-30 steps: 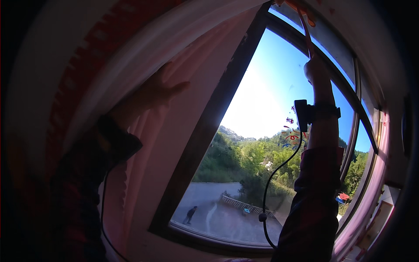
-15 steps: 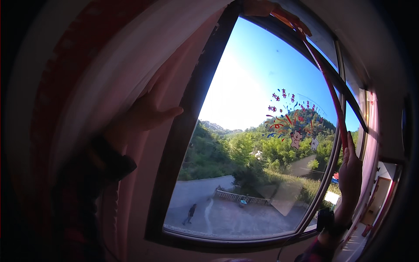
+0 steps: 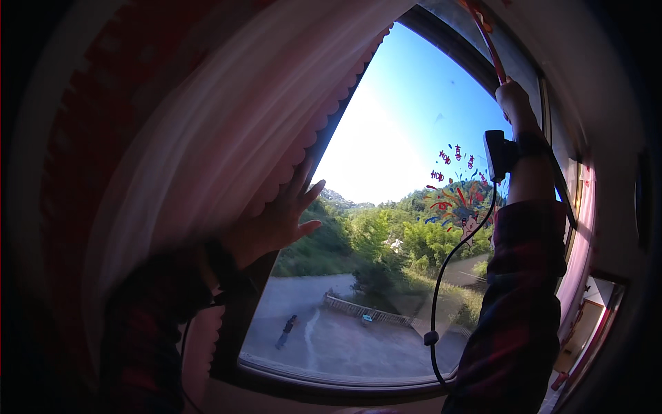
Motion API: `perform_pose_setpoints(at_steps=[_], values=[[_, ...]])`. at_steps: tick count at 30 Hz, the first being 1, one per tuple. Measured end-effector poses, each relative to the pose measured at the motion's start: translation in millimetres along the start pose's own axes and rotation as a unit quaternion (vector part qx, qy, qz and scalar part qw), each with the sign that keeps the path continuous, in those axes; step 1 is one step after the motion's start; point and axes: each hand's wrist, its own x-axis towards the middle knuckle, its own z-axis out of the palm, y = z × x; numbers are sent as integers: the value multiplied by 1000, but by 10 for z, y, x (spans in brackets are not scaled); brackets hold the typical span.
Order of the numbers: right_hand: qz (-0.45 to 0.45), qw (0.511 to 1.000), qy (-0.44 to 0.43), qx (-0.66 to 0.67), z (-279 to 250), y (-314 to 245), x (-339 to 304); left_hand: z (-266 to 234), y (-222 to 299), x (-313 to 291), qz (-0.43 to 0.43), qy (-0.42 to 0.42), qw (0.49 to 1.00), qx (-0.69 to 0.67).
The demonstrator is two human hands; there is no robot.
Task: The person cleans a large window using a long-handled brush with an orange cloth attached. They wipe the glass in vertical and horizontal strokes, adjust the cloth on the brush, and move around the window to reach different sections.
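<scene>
Dim room; pink curtain overlaps the window (stickered glass).

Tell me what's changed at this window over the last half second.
The right hand has gone up, still holding the red strap; the left hand, fingers spread, has moved right, and the pink curtain now laps over the dark window frame. The window stickers stayed put.

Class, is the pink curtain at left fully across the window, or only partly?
Partly: the pink curtain covers some of the left window frame, but most glass shows uncovered.
</scene>
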Motion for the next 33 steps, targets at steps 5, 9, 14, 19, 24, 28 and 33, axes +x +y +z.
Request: perform_pose_setpoints(at_steps=[5, 9, 14, 19, 24, 28, 33], values=[[-86, 981, 70, -159, -41, 972, 439, 160, 127, 40, -12, 27, 1000, -6], [-149, 969, 116, -157, -115, 2225, -330, 246, 57, 24, -14, 9, 998, -57], [18, 995, -75, -70, -201, 2789, -1968, 0, -108, -63, -30, -14, 999, -9], [-21, 993, 17, -112, -913, 3519, -2646, 252, 43, 60, -29, 30, 997, -69], [-13, 991, -5, -130, -1123, 3365, -2228, 654, 190, 105, -28, 73, 994, -81], [-71, 995, 34, -69, -732, 3671, -850, 534, 184, 104, -46, 80, 995, -46], [48, 993, -42, 95, -421, 2654, 69, 422, 143, 65, -48, 103, 993, -22]])
